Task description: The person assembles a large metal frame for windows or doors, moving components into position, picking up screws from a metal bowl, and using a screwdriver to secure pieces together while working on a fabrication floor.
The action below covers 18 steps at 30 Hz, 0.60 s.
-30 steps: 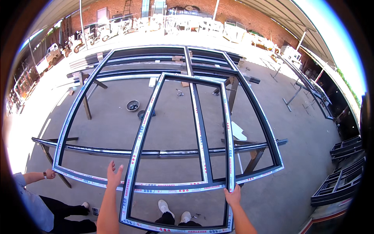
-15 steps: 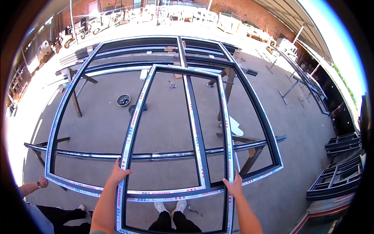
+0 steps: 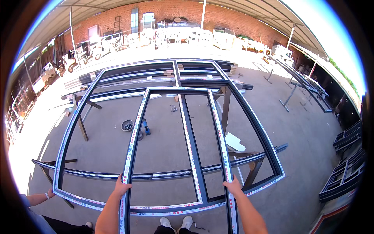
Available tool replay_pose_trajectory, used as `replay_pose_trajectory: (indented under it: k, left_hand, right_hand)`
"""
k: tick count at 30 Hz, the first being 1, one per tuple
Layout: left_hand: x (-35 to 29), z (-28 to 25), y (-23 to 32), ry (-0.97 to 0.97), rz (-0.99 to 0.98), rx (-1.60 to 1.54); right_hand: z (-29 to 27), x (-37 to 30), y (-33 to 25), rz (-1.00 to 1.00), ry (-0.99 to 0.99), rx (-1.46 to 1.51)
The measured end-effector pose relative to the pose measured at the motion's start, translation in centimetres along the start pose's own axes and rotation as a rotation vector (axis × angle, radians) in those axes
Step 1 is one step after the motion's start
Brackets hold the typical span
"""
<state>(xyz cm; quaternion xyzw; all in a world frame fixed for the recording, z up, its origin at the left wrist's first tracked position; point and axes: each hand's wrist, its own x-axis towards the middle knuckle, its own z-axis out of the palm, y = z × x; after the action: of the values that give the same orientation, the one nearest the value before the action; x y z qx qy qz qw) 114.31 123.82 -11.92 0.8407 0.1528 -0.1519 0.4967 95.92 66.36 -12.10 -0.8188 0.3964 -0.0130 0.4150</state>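
Observation:
A narrow rectangular window sash frame (image 3: 137,133), dark with printed white protective film, is held between my two hands. My left hand (image 3: 122,188) is closed round its left bar, thumb on the inner side. My right hand (image 3: 233,187) grips the right bar at about the same height. The sash overlaps a much larger dark window frame (image 3: 73,128) with a central upright, which lies across supports. Whether the two frames touch I cannot tell. The sash's near end runs out of the picture. Another person's hand (image 3: 50,194) is at the large frame's near left corner.
Under the frames stand metal trestles (image 3: 254,168); a bowl of small dark parts (image 3: 127,125) and a blue power drill (image 3: 146,127) are on the floor. Stacked profiles (image 3: 80,82) lie behind. More frames (image 3: 344,175) lean at the right. My shoes (image 3: 187,222) are below.
My view has tilted up, so the frames sit lower in it and the sash's near bar has left the picture. The blue drill shows more fully. Both hands keep hold of the sash.

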Motion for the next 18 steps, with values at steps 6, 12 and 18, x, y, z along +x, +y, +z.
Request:
replay_pose_trajectory:
  k: [6,12,18]
  left_hand:
    - [1.4,-3.5,5.6,0.033,0.065,-0.098]
    - [8.4,-8.0,8.7,0.038,0.164,-0.167]
    - [13.2,-9.4,10.8,0.027,0.097,-0.18]
  right_hand:
    - [2.0,4.7,-4.6,-0.068,-0.037,0.076]
    - [6.2,10.3,-12.5,-0.143,-0.094,0.247]
    - [10.1,14.4,-15.5,-0.133,-0.092,0.203]
